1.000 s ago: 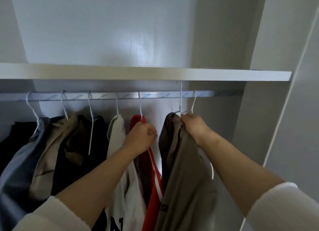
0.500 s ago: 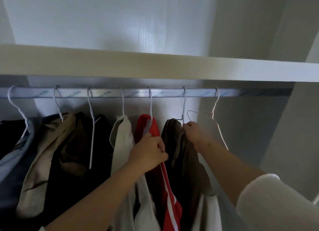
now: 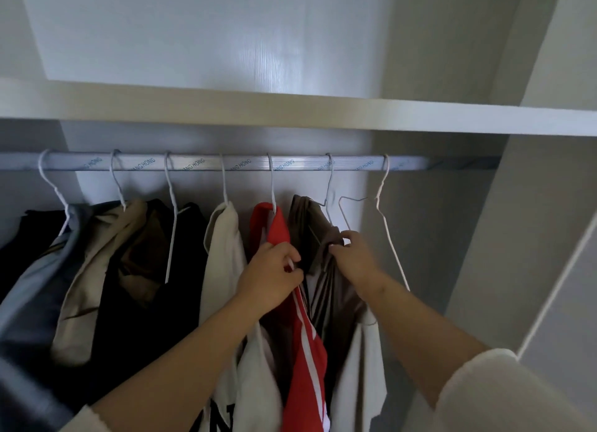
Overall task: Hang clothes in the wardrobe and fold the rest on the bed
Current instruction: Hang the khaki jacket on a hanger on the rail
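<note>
A metal rail (image 3: 290, 163) runs across the wardrobe with several white wire hangers on it. A red garment (image 3: 277, 228) with white stripes hangs in the middle; my left hand (image 3: 271, 278) grips its shoulder. To its right hangs a brown garment (image 3: 310, 225); my right hand (image 3: 353, 259) pinches its fabric near the hanger. An empty wire hanger (image 3: 381, 212) hangs at the rail's right end, just beyond my right hand. A cream garment (image 3: 224, 241) hangs left of the red one.
Further left hang black (image 3: 181, 270), tan (image 3: 106, 247) and grey (image 3: 35, 280) clothes. A white shelf (image 3: 290, 108) sits right above the rail. The wardrobe's side panel (image 3: 504, 238) stands to the right, with a gap beyond the empty hanger.
The view has moved closer and tilted up. The empty hanger slid right along the rail, away from the brown garment. My left hand dropped lower on the red garment.
</note>
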Tool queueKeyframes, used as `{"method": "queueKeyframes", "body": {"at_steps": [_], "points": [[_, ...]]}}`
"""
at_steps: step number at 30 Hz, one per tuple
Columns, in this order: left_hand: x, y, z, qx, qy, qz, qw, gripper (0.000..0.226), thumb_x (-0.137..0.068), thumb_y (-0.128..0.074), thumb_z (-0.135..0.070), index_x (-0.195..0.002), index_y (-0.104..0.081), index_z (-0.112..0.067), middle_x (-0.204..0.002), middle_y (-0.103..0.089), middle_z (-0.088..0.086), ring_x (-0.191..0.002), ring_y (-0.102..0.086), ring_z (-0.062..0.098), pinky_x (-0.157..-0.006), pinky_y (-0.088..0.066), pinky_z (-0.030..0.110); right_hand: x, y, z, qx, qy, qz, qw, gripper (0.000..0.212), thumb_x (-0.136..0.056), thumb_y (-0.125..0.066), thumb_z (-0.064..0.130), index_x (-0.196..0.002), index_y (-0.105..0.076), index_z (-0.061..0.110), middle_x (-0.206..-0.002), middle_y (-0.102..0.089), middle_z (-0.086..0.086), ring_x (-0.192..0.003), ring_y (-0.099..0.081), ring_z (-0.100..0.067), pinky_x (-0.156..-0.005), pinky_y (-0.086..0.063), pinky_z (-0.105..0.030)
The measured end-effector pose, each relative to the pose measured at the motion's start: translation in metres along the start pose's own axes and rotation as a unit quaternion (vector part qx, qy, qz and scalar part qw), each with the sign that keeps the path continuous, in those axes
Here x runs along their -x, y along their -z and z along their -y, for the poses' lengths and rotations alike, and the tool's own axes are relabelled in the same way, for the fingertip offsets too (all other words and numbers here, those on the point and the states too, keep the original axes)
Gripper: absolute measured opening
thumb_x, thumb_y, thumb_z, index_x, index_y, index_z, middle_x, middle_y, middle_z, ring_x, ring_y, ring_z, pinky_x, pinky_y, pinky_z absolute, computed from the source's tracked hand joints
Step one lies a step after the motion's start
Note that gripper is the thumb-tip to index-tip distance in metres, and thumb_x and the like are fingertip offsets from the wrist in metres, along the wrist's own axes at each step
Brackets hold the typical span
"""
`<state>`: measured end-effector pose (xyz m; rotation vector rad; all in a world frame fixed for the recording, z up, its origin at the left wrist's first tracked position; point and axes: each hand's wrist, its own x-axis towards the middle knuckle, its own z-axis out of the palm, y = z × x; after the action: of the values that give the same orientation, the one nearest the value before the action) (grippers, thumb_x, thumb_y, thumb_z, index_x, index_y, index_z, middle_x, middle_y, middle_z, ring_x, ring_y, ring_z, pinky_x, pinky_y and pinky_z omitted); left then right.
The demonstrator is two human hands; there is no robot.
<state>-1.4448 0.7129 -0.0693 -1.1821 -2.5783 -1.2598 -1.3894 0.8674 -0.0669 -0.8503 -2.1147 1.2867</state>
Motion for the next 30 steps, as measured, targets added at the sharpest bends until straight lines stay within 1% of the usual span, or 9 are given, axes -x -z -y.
{"method": "queueKeyframes", "body": {"at_steps": [2,5,9,13,17,19,24,27,30], "points": [[0.017,-0.004,-0.008,0.027,0.016,-0.013,0.999,0.015,-0.083,-0.063,-0.018,-0.089,-0.055,-0.03,-0.082,-0.044,-0.01,-0.072,-0.049,0.003,-0.064,-0.038,0.011,0.02,0.009,-0.003,0.003,0.003,0.001,1.0,0.023,-0.086,-0.051,0.015,-0.108,-0.051,0.018,-0.087,-0.058,-0.005,-0.073,-0.057,-0.02,-0.063,-0.046,-0.027],[0.05,-0.007,-0.025,0.061,0.041,-0.03,0.997,0.013,-0.084,-0.062,-0.014,-0.084,-0.058,-0.026,-0.072,-0.05,-0.008,-0.064,-0.05,0.001,-0.057,-0.039,0.006,0.057,0.025,-0.009,-0.017,0.015,0.011,1.0,0.011,-0.087,-0.05,0.012,-0.095,-0.048,0.02,-0.076,-0.053,-0.001,-0.057,-0.047,-0.012,-0.05,-0.037,-0.022],[0.108,-0.014,-0.05,0.144,0.101,-0.024,0.984,0.018,-0.085,-0.059,-0.013,-0.076,-0.057,-0.028,-0.067,-0.054,-0.005,-0.064,-0.053,0.011,-0.07,-0.047,0.029,0.128,0.047,-0.021,-0.045,0.018,0.038,0.998,0.008,-0.088,-0.047,0.009,-0.083,-0.053,0.012,-0.067,-0.045,0.001,-0.055,-0.041,-0.012,-0.044,-0.032,-0.018],[0.178,-0.033,-0.067,0.2,0.178,-0.004,0.963,0.02,-0.087,-0.056,-0.015,-0.073,-0.058,-0.03,-0.081,-0.062,-0.002,-0.074,-0.059,0.017,-0.077,-0.049,0.032,0.202,0.064,-0.049,-0.086,-0.052,0.067,0.993,0.006,-0.09,-0.048,0.01,-0.086,-0.052,0.014,-0.067,-0.047,0.001,-0.06,-0.043,-0.012,-0.052,-0.035,-0.022],[0.251,-0.055,-0.074,0.222,0.231,0.049,0.946,0.024,-0.088,-0.053,-0.009,-0.073,-0.058,-0.026,-0.081,-0.061,0.0,-0.064,-0.058,0.012,-0.063,-0.048,0.022,0.278,0.073,-0.093,-0.086,-0.142,0.084,0.983,0.021,-0.09,-0.047,0.005,-0.07,-0.049,0.007,-0.069,-0.047,-0.007,-0.067,-0.044,-0.021,-0.058,-0.035,-0.025],[0.286,-0.064,-0.078,0.228,0.249,0.087,0.937,0.023,-0.088,-0.052,-0.007,-0.073,-0.058,-0.023,-0.077,-0.058,0.0,-0.06,-0.056,0.012,-0.055,-0.044,0.019,0.315,0.078,-0.114,-0.08,-0.183,0.094,0.975,0.015,-0.091,-0.046,0.004,-0.076,-0.049,0.006,-0.074,-0.05,-0.01,-0.073,-0.046,-0.022,-0.06,-0.035,-0.026],[0.369,-0.082,-0.079,0.216,0.28,0.185,0.917,0.017,-0.087,-0.05,-0.007,-0.079,-0.06,-0.019,-0.072,-0.059,0.003,-0.058,-0.053,0.012,-0.053,-0.042,0.02,0.417,0.087,-0.158,-0.102,-0.304,0.059,0.945,0.026,-0.088,-0.041,0.003,-0.064,-0.045,0.012,-0.062,-0.042,-0.006,-0.049,-0.035,-0.016,-0.044,-0.025,-0.021],[0.422,-0.089,-0.08,0.229,0.287,0.237,0.899,0.015,-0.088,-0.05,-0.009,-0.08,-0.059,-0.017,-0.067,-0.054,0.001,-0.049,-0.05,0.01,-0.05,-0.038,0.02,0.486,0.09,-0.175,-0.149,-0.338,0.016,0.929,0.024,-0.089,-0.042,0.004,-0.067,-0.044,0.013,-0.063,-0.043,-0.003,-0.046,-0.034,-0.012,-0.043,-0.024,-0.018],[0.478,-0.091,-0.079,0.216,0.284,0.276,0.892,0.013,-0.089,-0.051,-0.013,-0.079,-0.058,-0.018,-0.068,-0.056,-0.001,-0.054,-0.053,0.012,-0.054,-0.04,0.021,0.554,0.089,-0.184,-0.161,-0.361,-0.038,0.918,0.018,-0.09,-0.044,0.006,-0.074,-0.049,0.013,-0.068,-0.049,-0.003,-0.05,-0.039,-0.014,-0.046,-0.028,-0.02]]}}
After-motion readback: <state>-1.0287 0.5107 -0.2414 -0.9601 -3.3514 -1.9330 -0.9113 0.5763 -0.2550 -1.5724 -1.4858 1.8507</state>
